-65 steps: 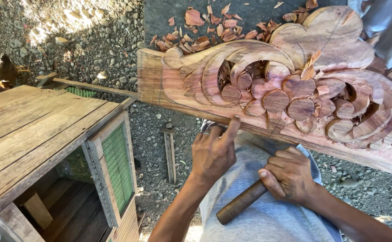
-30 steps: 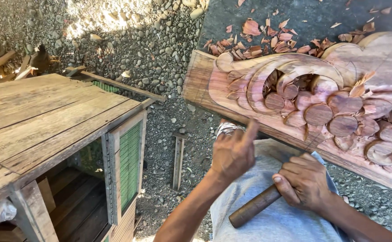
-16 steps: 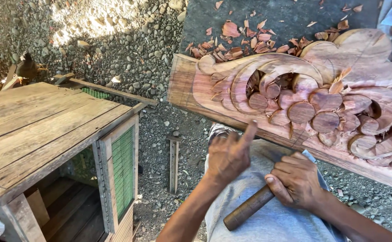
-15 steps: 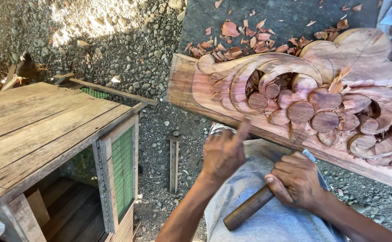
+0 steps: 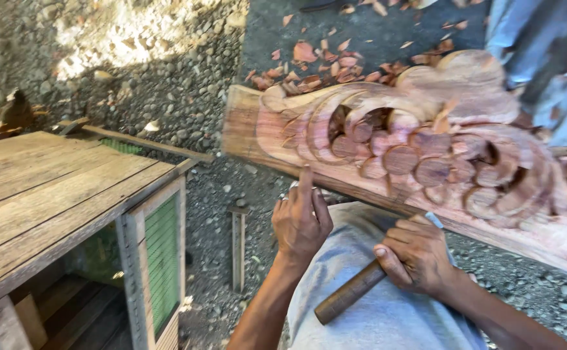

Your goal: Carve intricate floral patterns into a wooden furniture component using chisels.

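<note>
A long reddish plank carved with scrolls and round grape shapes [image 5: 426, 155] lies across the view above my lap. My left hand [image 5: 301, 223] is curled around what look like thin metal tools, of which only the tips show. Its index finger is raised and touches the plank's lower edge. My right hand [image 5: 418, 254] grips a tool with a round brown wooden handle [image 5: 349, 295]. The tool's metal end [image 5: 433, 219] points up at the plank's lower edge. Both hands rest over my grey-clad lap [image 5: 374, 317].
A weathered wooden cabinet [image 5: 56, 194] with a green mesh door [image 5: 162, 259] stands at the left. Gravel ground [image 5: 186, 97] lies around it, with a short wooden stake [image 5: 238, 249] and reddish wood chips [image 5: 309, 65] behind the plank. Another person's blue-grey clothing [image 5: 542, 58] is at the top right.
The view has swung a little, so the plank sits differently in frame. Both hands hold the same grips, and the left index finger stays raised at the plank's edge.
</note>
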